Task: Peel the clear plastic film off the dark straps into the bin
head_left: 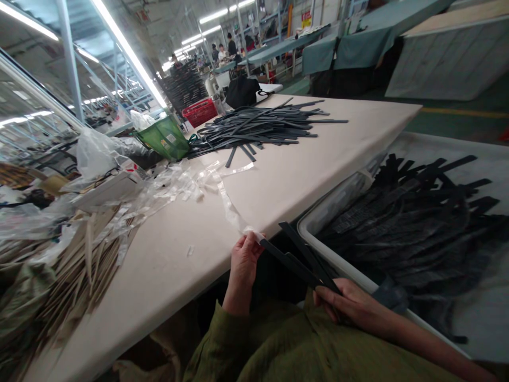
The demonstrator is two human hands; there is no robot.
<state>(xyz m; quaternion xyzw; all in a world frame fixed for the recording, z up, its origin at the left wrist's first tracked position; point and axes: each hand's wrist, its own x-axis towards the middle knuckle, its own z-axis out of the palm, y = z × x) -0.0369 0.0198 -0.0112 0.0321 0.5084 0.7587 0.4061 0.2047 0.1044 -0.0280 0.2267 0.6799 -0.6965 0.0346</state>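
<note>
My left hand (245, 261) pinches the end of a dark fabric strip, where a white translucent tape (231, 209) meets it. That tape trails across the tabletop toward a tangle of similar white pieces. Lower right, my right hand (344, 303) is closed around the dark fabric strips (296, 265), which run up and left from its fingers. One strip goes to my left hand, and another sticks up beside it with a loose end. Both hands are just off the table's front edge.
A pale table (310, 164) carries a heap of dark strips (258, 127), a green basket (167, 139) and a red basket (200, 111). Beige strips (91, 260) lie at left. A white bin (314, 228) full of dark strips stands right. Several people are far back.
</note>
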